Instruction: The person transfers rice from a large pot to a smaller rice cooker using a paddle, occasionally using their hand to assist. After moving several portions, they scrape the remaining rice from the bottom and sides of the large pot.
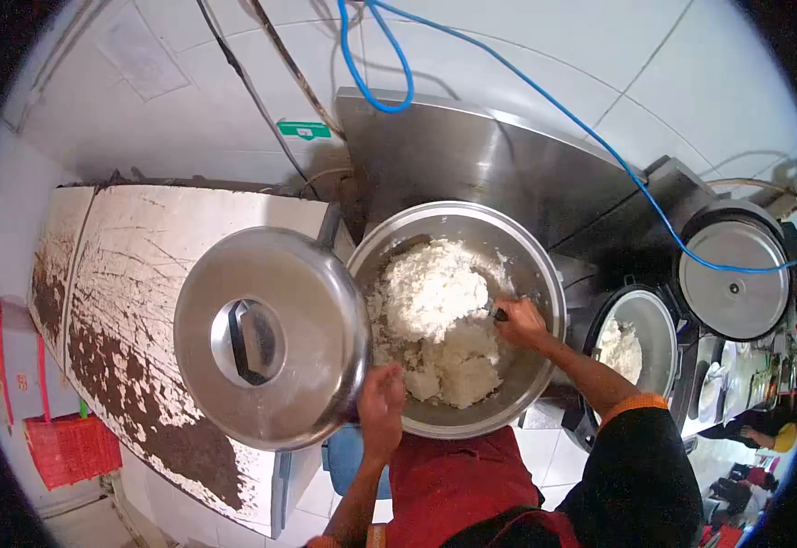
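Note:
Cooked white rice (437, 290) lies heaped inside a large round metal pot (540, 388). My right hand (522, 324) reaches over the pot's right side, its fingers wrapped round the black handle of a rice scoop (500, 314). The scoop's blade is mostly hidden at the rice. At the pot's lower left rim, my left hand (382, 397) has its fingers curled over the edge. Close beside that hand is a big metal lid (321, 292) with a black handle, lying on the white worn-topped cabinet (156, 247).
A rice cooker (659, 333) with rice in it stands to the right, its lid (734, 281) raised. A blue cable (590, 132) hangs across the wall. A red basket (71, 447) is at the far left. People (764, 438) are at the far right.

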`<state>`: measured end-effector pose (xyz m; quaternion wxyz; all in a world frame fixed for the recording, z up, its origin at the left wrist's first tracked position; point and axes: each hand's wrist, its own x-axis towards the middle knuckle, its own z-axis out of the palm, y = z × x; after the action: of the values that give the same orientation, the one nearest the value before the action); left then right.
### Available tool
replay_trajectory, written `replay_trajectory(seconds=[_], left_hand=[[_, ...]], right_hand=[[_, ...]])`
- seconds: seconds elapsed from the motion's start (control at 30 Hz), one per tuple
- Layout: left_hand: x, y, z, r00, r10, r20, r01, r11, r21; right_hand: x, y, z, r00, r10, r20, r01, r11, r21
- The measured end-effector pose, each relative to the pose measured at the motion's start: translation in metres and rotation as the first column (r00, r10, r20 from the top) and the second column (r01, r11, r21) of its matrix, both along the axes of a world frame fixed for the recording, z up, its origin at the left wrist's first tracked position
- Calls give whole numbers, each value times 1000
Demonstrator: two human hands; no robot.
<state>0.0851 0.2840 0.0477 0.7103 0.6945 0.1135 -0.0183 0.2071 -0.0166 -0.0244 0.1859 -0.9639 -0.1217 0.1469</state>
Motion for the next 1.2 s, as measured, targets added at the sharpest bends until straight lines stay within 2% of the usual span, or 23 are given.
replay_trajectory(seconds=[0.03, 0.1, 0.13, 0.2, 0.23, 0.3, 0.33, 0.4, 0.5, 0.6, 0.67, 1.0, 1.2], left_hand=[[9, -8, 1, 1000, -10, 2, 10, 1000, -2], [35, -22, -2, 970, 192, 150, -183, 980, -74], [44, -25, -4, 971, 182, 152, -173, 982, -74], [59, -33, -13, 943, 297, 153, -294, 955, -45], [63, -37, -19, 947, 285, 147, -281, 959, -48], [76, -38, -28, 921, 364, 139, -344, 927, -147], [81, -39, -29, 924, 354, 141, -334, 931, -148], [87, -40, -30, 930, 364, 56, -320, 872, -369], [93, -39, -40, 935, 353, 29, -307, 848, -432], [93, -41, -34, 932, 363, -5, -324, 828, -458], [95, -41, -29, 937, 350, -7, -315, 832, -457], [99, -41, -25, 926, 372, -59, -346, 776, -528], [100, -44, -7, 930, 363, -58, -344, 803, -486]], right_hand=[[-9, 4, 16, 1000, -16, 1, 16, 999, 40], [-17, 3, 25, 999, -34, -9, 34, 998, 55], [-24, 2, 26, 999, -44, -7, 44, 997, 55], [-39, 1, 33, 991, -120, 58, 111, 984, 137], [-45, 2, 38, 989, -144, 26, 140, 982, 124], [-57, 9, 57, 983, -180, 34, 174, 975, 135], [-61, 10, 62, 979, -202, 42, 193, 970, 150], [-66, 9, 66, 982, -189, 10, 186, 974, 132], [-76, 15, 72, 974, -222, 50, 208, 958, 196], [-84, 18, 75, 965, -259, 37, 248, 950, 188], [-85, 20, 80, 959, -280, -34, 281, 938, 201], [-94, 24, 89, 954, -299, -14, 293, 922, 252], [-97, 25, 84, 956, -291, 33, 271, 920, 283]])
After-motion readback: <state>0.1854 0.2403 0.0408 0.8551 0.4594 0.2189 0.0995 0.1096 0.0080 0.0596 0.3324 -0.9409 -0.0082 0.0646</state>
